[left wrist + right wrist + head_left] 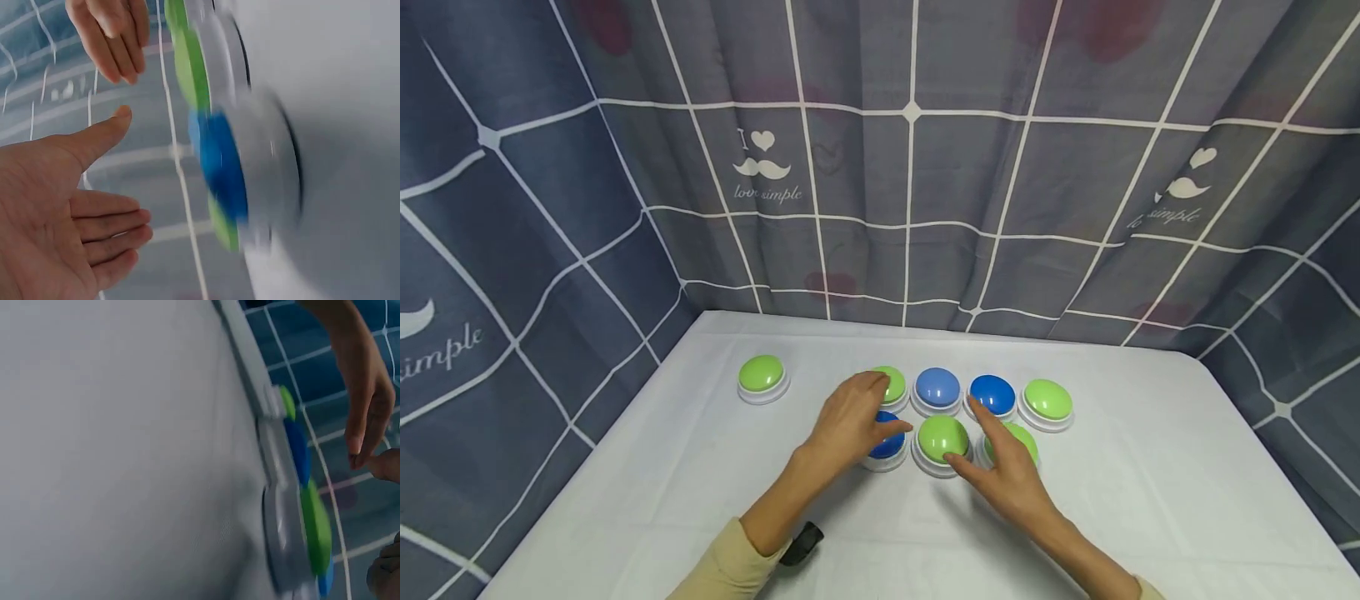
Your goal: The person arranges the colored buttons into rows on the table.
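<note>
Dome-topped push buttons in green and blue, each on a white round base, stand close together in two rows in the head view. My left hand [850, 421] hovers over the cluster's left end, partly covering a blue button [889, 447] and a green button [894, 385]. In the left wrist view its fingers are straight and apart from the blurred buttons. Over the right side is my right hand [1007, 479], thumb near the front middle green button [938, 435], index finger by a dark blue button [994, 392]. It partly hides another green button [1026, 440]. Neither hand grips anything.
A light blue button [937, 387] and a green button [1048, 400] complete the back row. One green button [761, 373] sits apart at the left. White cloth covers the table [1157, 467]; a grey checked curtain [865, 167] hangs behind and at the sides.
</note>
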{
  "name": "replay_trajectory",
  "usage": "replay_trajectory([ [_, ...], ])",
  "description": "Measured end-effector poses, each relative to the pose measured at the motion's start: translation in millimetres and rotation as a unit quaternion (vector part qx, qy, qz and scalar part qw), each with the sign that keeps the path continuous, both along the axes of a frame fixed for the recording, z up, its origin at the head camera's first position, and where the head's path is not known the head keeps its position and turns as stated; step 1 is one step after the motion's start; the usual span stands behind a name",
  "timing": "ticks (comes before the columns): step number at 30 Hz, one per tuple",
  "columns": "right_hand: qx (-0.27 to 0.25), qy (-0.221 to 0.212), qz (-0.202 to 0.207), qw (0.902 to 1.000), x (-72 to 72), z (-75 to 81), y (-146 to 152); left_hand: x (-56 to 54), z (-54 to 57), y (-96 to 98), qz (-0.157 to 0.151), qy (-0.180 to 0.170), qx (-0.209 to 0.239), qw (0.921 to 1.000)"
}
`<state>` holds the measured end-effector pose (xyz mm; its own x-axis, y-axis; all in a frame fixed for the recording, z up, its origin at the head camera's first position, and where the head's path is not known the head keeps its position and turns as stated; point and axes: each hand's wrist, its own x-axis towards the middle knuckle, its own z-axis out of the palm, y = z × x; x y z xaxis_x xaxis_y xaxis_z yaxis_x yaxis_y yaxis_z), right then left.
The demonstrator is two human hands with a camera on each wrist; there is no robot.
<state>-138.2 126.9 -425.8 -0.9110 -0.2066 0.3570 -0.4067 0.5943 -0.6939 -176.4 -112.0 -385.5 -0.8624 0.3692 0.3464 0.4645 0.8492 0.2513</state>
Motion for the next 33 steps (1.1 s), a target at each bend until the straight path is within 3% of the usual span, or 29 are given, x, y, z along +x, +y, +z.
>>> replay_trajectory([
  [6,-0.049,-0.065,0.068,0.9944,-7.6,10.7,-69.5,-1.4,3.7,-70.1,0.095,-0.006,0.039,0.9947],
  [9,-0.064,-0.09,0.103,0.9886,-10.4,11.1,-106.5,-3.6,2.2,-106.0,0.129,-0.009,0.057,0.99],
  [12,-0.077,-0.104,0.132,0.9828,-14.1,9.6,-142.1,-6.6,-1.1,-138.8,0.147,-0.034,0.08,0.9854],
  [15,-0.085,-0.124,0.152,0.9769,-17.1,4.1,-174.6,-9.1,-5.9,-165.6,0.16,-0.087,0.108,0.9773],
  [19,-0.086,-0.132,0.156,0.975,-23.5,-9.2,-209.4,-15.0,-16.3,-188.4,0.158,-0.154,0.128,0.9669],
  [23,-0.087,-0.115,0.144,0.9791,-38.2,-23.9,-232.9,-21.8,-28.6,-198.8,0.142,-0.189,0.14,0.9616],
  [29,-0.091,-0.111,0.11,0.9836,-63.1,-37.1,-255.2,-35.4,-41.1,-206.9,0.09,-0.191,0.171,0.9624],
  [33,-0.091,-0.107,0.101,0.9849,-76.4,-36.4,-267.6,-42.1,-42.5,-211.3,0.081,-0.193,0.178,0.9615],
])
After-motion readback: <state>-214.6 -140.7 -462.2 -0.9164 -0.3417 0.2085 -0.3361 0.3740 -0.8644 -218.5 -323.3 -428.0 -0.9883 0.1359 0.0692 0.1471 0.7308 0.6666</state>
